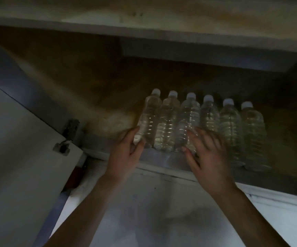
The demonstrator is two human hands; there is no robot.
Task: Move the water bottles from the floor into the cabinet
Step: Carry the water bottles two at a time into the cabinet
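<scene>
Open cabinet (97,81) holding six clear capped bottles (229,125) in a tight row along its front edge, all standing, caps up, left hand (126,154) pinching the base of the leftmost bottle (150,113), right hand (209,155) open, blurred fingers spread against the middle bottles' lower parts

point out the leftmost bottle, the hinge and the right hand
leftmost bottle (148,118), head view, on its ribbed middle
hinge (71,127), head view, on its metal body
right hand (208,154), head view, on the back of the hand
</scene>
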